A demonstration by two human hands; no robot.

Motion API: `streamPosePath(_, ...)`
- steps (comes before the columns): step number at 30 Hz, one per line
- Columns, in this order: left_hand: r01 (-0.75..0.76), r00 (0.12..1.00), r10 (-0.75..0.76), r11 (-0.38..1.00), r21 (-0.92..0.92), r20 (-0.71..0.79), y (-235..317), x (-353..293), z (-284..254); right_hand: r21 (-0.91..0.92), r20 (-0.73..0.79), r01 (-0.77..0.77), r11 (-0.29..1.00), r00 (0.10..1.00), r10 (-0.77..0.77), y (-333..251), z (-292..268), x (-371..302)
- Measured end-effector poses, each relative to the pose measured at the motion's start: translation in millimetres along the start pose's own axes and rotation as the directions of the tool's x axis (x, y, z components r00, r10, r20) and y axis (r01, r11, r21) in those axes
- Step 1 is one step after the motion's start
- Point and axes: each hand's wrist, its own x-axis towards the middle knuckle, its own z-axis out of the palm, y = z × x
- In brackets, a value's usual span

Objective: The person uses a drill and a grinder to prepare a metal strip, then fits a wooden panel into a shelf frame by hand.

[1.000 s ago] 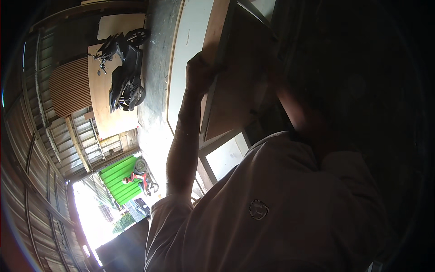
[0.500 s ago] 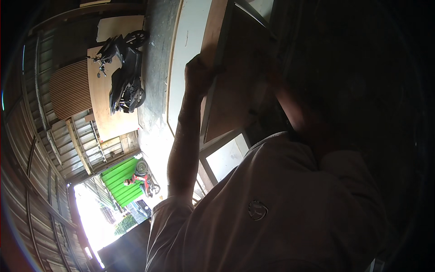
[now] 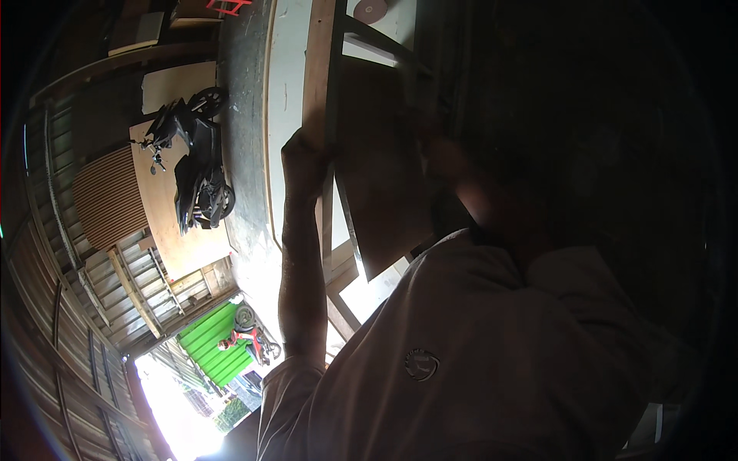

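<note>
My left hand is closed around the near edge of a wooden frame, a long light-brown bar running away from me. To the right of the bar lies a dark brown flat board, tilted against it, with a bright gap between them at the near end. My right hand is at the board's right side, deep in shadow, and its fingers are too dark to make out. A pale panel lies left of the bar.
A black motorcycle stands to the left, by a leaning plywood sheet. A red motorcycle is near a green corrugated panel by the bright doorway. A round reddish disc lies at the far end. The right side is dark.
The brown board has come away from the bar at its near end, opening a bright gap. Both hands appear lower in the picture. The view has shifted, bringing the round disc into sight.
</note>
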Motion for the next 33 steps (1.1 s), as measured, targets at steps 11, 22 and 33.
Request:
streamPosePath(11, 0.054, 0.981, -0.019, 0.983, -0.177, 0.195, 31, 4, -6, 0.661, -0.172, 0.130, 0.739, 0.985, -0.020, 68, 107, -13)
streamPosePath(22, 0.065, 0.976, -0.029, 0.985, -0.162, 0.218, 49, 23, -2, 0.914, 0.219, -0.092, -0.394, 0.932, 0.289, 52, 90, -21)
streamPosePath(33, -0.001, 0.984, 0.030, 0.986, -0.164, 0.175, 60, 31, 4, 0.966, 0.204, -0.102, -0.238, 0.864, 0.460, 37, 44, 4)
